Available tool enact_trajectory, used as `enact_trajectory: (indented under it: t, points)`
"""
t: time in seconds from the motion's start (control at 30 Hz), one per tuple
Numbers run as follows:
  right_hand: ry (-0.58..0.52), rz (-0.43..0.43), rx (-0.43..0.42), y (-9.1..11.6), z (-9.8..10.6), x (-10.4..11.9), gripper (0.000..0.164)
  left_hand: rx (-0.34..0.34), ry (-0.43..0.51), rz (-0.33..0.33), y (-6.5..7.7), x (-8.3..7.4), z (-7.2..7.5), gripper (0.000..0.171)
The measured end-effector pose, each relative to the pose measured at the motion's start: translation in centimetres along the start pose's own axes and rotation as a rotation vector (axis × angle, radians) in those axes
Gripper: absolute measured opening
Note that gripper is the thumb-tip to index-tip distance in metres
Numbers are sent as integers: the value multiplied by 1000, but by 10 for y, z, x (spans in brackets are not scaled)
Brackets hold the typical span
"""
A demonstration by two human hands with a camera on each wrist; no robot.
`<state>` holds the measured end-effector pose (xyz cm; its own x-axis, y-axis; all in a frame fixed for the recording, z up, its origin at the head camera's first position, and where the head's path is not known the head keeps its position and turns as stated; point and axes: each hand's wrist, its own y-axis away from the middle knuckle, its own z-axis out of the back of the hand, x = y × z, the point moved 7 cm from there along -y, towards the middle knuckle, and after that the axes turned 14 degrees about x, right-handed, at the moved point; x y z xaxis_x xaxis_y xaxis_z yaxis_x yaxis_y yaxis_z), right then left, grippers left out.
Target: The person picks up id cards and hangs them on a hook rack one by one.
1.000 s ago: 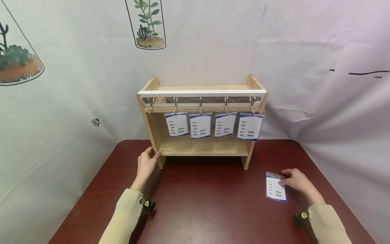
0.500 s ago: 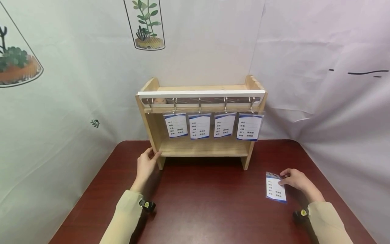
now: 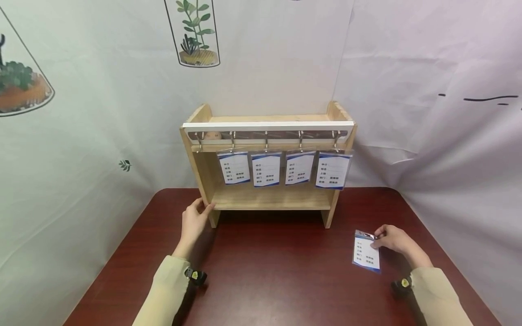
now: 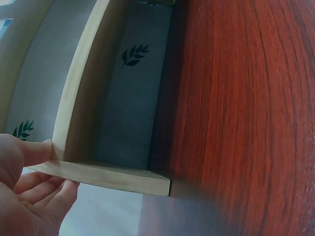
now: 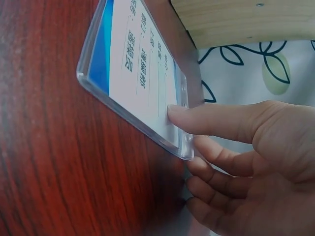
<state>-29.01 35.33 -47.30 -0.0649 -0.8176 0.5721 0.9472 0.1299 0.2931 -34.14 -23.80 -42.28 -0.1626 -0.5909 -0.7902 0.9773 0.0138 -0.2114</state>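
A wooden rack (image 3: 273, 202) stands at the back of the table, and my left hand (image 3: 193, 222) grips the lower part of its left side. In the left wrist view the thumb presses the front edge of the shelf board, while fingers curl behind the side panel (image 4: 113, 178). My right hand (image 3: 394, 240) pinches a clear-sleeved name badge (image 3: 364, 260) by its slotted top end. In the right wrist view the thumb lies on the badge's face (image 5: 140, 73), with the other fingers beneath. The badge tilts, its top end raised close over the table.
Several similar badges (image 3: 266, 173) hang from metal hooks along the rack's white front bar (image 3: 269, 126); the leftmost hook (image 3: 199, 141) is bare. A dark red tabletop (image 3: 281, 271) spreads in front. White printed cloth (image 3: 269, 54) hangs behind and at both sides.
The badge in my right hand has shifted slightly left and tilted, with its top end brought up. The left hand keeps its grip on the rack. The head view has drifted a little.
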Motion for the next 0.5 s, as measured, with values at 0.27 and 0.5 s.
enact_trajectory:
  t: [0.27, 0.5]
  points:
    - [-22, 38, -28, 2, 0, 0, 35, -4, -4, -9, 0, -1, 0, 37]
    - [-7, 27, -20, 2, -1, 2, 39, -1, 2, 2, 0, 0, 0, 38]
